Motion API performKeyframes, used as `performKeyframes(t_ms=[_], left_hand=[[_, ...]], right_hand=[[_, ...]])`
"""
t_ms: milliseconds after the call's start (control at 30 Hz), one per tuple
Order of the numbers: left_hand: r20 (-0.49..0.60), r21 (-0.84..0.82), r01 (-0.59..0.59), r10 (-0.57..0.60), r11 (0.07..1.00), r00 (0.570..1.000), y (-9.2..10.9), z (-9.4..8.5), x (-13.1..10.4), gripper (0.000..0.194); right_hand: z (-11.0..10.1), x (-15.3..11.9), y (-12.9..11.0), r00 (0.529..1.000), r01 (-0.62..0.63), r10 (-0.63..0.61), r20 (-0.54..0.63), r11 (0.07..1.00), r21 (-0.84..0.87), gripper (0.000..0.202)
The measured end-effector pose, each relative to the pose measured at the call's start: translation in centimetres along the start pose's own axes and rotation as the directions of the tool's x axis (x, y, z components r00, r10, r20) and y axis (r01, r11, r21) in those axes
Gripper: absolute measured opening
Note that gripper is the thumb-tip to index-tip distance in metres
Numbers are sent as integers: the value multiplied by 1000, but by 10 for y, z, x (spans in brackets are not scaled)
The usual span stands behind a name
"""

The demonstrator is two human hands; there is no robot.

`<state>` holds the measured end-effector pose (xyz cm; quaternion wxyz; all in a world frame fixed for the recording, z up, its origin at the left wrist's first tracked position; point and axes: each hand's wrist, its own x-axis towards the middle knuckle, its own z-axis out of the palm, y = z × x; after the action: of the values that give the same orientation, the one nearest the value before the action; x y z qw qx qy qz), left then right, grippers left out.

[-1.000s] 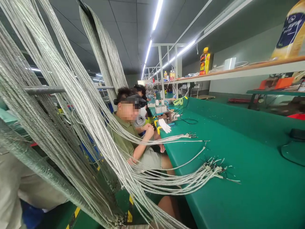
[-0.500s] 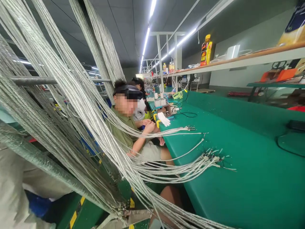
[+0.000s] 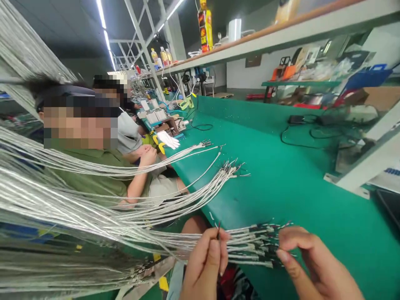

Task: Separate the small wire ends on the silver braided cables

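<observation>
My left hand [image 3: 208, 258] is closed in a pinch on the end of a cable, with thin dark and reddish wires standing up between thumb and fingers. My right hand [image 3: 304, 258] is at the lower right, its thumb and index fingertips close together beside the wire ends; whether something small is between them cannot be made out. A bundle of white cables [image 3: 250, 246] with dark stripped ends lies on the green table [image 3: 312, 187] between and behind my hands. Farther off, a second cable bundle [image 3: 212, 183] rests over the table edge.
A person in a green shirt [image 3: 103, 166] sits at the left, behind hanging cables [image 3: 62, 196]. A white glove [image 3: 168, 139] lies near a small machine [image 3: 165, 123]. A shelf [image 3: 265, 37] with a yellow bottle [image 3: 204, 29] runs above; a metal post [image 3: 371, 154] stands right.
The view has swung right and down. Both my hands and the near bundle's cable ends have come into view, with my left hand now holding a cable end.
</observation>
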<state>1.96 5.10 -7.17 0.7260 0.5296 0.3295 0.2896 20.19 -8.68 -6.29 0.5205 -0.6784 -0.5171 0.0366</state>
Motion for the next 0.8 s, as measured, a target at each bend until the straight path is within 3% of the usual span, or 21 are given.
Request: performKeyframes(t_ms=[100, 167, 267, 333, 433, 533, 700, 800], left_hand=[[57, 119, 12, -19, 993, 998, 0, 8, -2, 47], [98, 226, -65, 44, 972, 994, 3, 12, -4, 43], [136, 372, -220, 182, 902, 974, 4, 16, -6, 31], [177, 409, -249, 191, 878, 965, 0, 16, -8, 27], [192, 412, -245, 179, 878, 965, -8, 16, -10, 25], [184, 432, -261, 199, 863, 963, -14, 16, -13, 27], [255, 461, -335, 239, 822, 937, -11, 17, -19, 33], [267, 482, -373, 272, 793, 924, -9, 19, -22, 34]], right_hand=[[15, 0, -12, 986, -3, 2, 165, 1000, 4, 8], [18, 0, -17, 973, -28, 16, 231, 998, 49, 9], [19, 1, -17, 964, -117, 78, 252, 982, 145, 11], [20, 1, -14, 960, -213, 161, 230, 951, 225, 10], [22, 2, -13, 926, -375, 321, 199, 839, 395, 8], [21, 5, -17, 889, -444, 419, 184, 697, 563, 11], [14, 14, -20, 751, -651, 429, 502, 357, 670, 33], [14, 15, -19, 751, -658, 355, 556, 341, 671, 29]])
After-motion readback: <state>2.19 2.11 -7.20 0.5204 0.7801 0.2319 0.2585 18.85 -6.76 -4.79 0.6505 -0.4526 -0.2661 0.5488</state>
